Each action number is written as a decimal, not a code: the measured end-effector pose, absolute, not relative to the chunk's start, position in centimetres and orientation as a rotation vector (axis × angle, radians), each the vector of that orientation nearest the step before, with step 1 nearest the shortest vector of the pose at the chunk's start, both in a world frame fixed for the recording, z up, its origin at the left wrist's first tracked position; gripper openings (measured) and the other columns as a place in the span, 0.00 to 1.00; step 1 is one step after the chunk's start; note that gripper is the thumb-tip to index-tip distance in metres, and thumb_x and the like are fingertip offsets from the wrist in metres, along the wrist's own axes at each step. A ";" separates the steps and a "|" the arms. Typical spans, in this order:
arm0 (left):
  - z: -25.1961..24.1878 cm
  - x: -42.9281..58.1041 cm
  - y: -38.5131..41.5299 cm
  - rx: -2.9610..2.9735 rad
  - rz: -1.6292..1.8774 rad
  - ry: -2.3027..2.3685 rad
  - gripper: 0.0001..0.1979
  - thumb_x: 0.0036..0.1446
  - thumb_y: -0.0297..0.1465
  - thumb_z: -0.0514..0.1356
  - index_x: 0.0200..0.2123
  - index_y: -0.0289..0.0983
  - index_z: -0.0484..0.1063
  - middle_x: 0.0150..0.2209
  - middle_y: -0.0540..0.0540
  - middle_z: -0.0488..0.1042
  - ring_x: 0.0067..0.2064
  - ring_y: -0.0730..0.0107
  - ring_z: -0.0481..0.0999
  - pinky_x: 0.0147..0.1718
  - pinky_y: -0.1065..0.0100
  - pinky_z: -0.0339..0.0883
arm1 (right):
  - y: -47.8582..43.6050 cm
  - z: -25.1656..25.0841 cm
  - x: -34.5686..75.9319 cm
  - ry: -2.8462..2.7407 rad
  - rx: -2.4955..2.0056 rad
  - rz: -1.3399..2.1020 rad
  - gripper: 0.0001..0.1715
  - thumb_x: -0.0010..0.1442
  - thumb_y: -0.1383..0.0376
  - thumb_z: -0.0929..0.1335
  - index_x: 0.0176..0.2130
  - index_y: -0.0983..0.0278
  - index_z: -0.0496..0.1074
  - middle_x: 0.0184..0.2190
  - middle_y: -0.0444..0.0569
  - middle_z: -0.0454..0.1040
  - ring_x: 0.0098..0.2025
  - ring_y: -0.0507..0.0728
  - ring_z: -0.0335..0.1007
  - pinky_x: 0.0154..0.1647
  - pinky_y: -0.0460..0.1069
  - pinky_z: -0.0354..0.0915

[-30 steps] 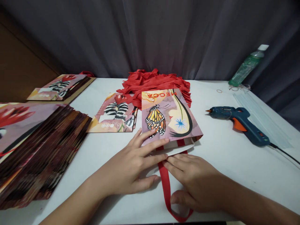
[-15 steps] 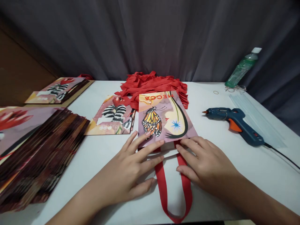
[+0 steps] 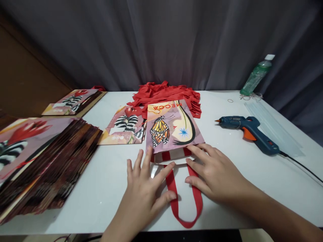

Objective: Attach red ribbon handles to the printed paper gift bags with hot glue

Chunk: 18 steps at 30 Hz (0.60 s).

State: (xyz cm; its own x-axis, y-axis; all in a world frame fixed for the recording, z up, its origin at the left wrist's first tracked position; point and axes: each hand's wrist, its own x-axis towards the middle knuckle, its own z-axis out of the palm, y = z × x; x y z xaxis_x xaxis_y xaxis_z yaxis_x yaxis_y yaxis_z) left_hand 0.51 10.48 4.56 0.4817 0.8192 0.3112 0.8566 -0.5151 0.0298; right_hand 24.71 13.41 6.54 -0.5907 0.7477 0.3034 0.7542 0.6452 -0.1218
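Note:
A paper gift bag (image 3: 165, 129) with a butterfly print lies flat on the table, its mouth towards me and parted. A red ribbon handle (image 3: 197, 201) loops out of the mouth onto the table. My left hand (image 3: 147, 191) is open with fingers spread, fingertips at the left corner of the mouth and the thumb by the ribbon. My right hand (image 3: 214, 171) grips the bag at the right corner of the mouth, some fingertips on the upper panel's edge and others lower. Inside the mouth, red ribbon strips show against white.
Red ribbons (image 3: 166, 95) are heaped behind the bag. Another flat bag (image 3: 123, 126) lies to its left. Thick stacks of bags (image 3: 58, 158) stand further left, near brown cardboard (image 3: 27, 64). On the right are a glue gun (image 3: 248, 129), clear glue sticks (image 3: 277, 131) and a green bottle (image 3: 257, 77).
My left hand has drawn back from the top panel, its fingers spreading wider at the mouth's left corner. The bag's mouth has parted more. The camera view has shifted slightly.

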 end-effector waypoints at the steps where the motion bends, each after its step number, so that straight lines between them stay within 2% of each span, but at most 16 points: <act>1: 4.3 0.7 10.4 -2.583 -0.458 -1.509 0.27 0.59 0.47 0.57 0.62 0.52 0.61 0.71 0.37 0.27 0.68 0.27 0.41 0.52 0.24 0.50 | 13.4 6.6 24.7 -2.540 -1.204 -0.020 0.25 0.66 0.50 0.63 0.47 0.64 0.78 0.59 0.54 0.68 0.56 0.66 0.60 0.48 0.57 0.66; 7: 3.9 0.9 10.4 -2.599 -0.492 -1.516 0.25 0.60 0.45 0.57 0.60 0.52 0.65 0.71 0.40 0.28 0.67 0.31 0.46 0.54 0.26 0.52 | 13.3 6.8 24.7 -2.498 -1.181 -0.054 0.21 0.65 0.53 0.65 0.45 0.66 0.77 0.55 0.56 0.71 0.53 0.66 0.64 0.45 0.57 0.66; 8: 3.9 0.8 10.4 -2.604 -0.486 -1.516 0.25 0.60 0.45 0.57 0.60 0.52 0.65 0.71 0.40 0.28 0.68 0.31 0.46 0.54 0.27 0.52 | 13.1 6.8 24.6 -2.481 -1.151 -0.071 0.19 0.65 0.55 0.65 0.42 0.66 0.78 0.51 0.57 0.74 0.49 0.65 0.67 0.42 0.56 0.67; 10: 4.0 0.8 10.4 -2.609 -0.482 -1.517 0.25 0.60 0.45 0.57 0.60 0.52 0.64 0.71 0.39 0.28 0.68 0.33 0.46 0.54 0.27 0.52 | 12.8 6.8 24.5 -2.458 -1.097 -0.078 0.18 0.65 0.59 0.64 0.32 0.65 0.77 0.36 0.54 0.78 0.36 0.61 0.71 0.32 0.54 0.66; 12: 3.9 0.8 10.4 -2.613 -0.486 -1.512 0.25 0.60 0.45 0.57 0.60 0.52 0.64 0.71 0.39 0.29 0.68 0.33 0.46 0.54 0.27 0.53 | 12.4 6.5 24.2 -2.487 -1.094 -0.031 0.18 0.64 0.60 0.65 0.25 0.64 0.74 0.23 0.48 0.74 0.25 0.58 0.69 0.25 0.52 0.63; 13: 3.9 0.8 10.4 -2.614 -0.490 -1.508 0.25 0.60 0.45 0.57 0.60 0.52 0.64 0.71 0.39 0.29 0.68 0.33 0.45 0.54 0.27 0.53 | 12.3 6.3 24.1 -2.513 -1.113 -0.004 0.17 0.62 0.60 0.66 0.25 0.64 0.74 0.21 0.47 0.74 0.24 0.58 0.69 0.24 0.52 0.64; 15: 3.8 0.7 10.4 -2.618 -0.498 -1.503 0.25 0.60 0.45 0.57 0.60 0.52 0.64 0.71 0.38 0.30 0.68 0.33 0.45 0.54 0.27 0.53 | 12.3 5.8 23.9 -2.557 -1.160 0.023 0.14 0.60 0.58 0.69 0.32 0.66 0.78 0.28 0.51 0.79 0.30 0.60 0.75 0.28 0.53 0.69; 18: 3.7 0.7 10.4 -2.627 -0.514 -1.514 0.26 0.59 0.45 0.58 0.61 0.52 0.63 0.71 0.38 0.31 0.68 0.33 0.45 0.54 0.27 0.53 | 12.6 4.9 24.0 -2.595 -1.221 0.039 0.22 0.60 0.55 0.69 0.42 0.71 0.78 0.41 0.58 0.80 0.40 0.64 0.77 0.35 0.55 0.74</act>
State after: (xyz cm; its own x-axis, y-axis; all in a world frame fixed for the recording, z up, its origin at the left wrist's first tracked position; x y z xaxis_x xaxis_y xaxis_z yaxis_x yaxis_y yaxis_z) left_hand 0.69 10.43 3.73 0.4601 0.8289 0.3181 0.8511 -0.5138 0.1079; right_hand 23.99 12.65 4.90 -0.6074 0.7595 0.2329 0.7521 0.6442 -0.1392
